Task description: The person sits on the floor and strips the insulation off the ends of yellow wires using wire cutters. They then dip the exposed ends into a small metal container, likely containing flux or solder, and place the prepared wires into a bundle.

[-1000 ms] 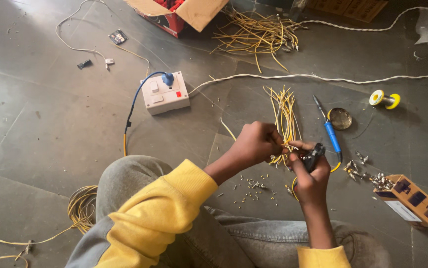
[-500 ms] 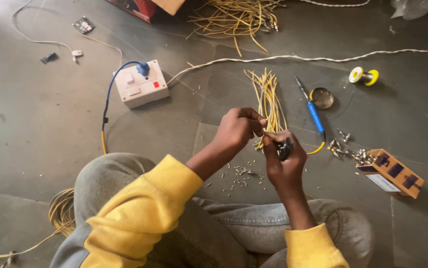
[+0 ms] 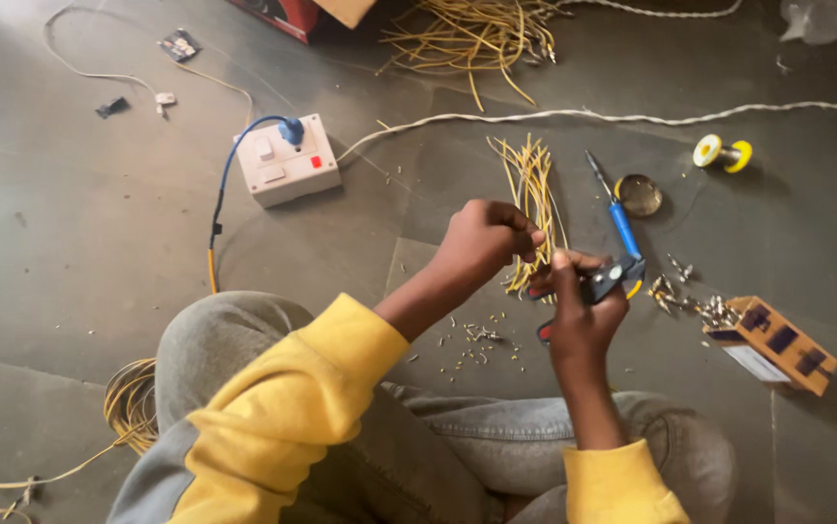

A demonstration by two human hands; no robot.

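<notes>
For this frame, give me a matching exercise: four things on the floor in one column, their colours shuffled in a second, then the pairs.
Things:
1. socket box
2. soldering iron handle
3. wire pieces
4. small spool

Colours:
A. blue
B. yellow strands
C. white with a red switch
D. yellow ends, white middle

Pairs: 1-C, 2-A, 3-B, 4-D

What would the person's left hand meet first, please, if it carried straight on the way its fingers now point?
Probably the right hand and the small tool it holds: the left hand points right, its fingertips almost there. Depth is unclear.
</notes>
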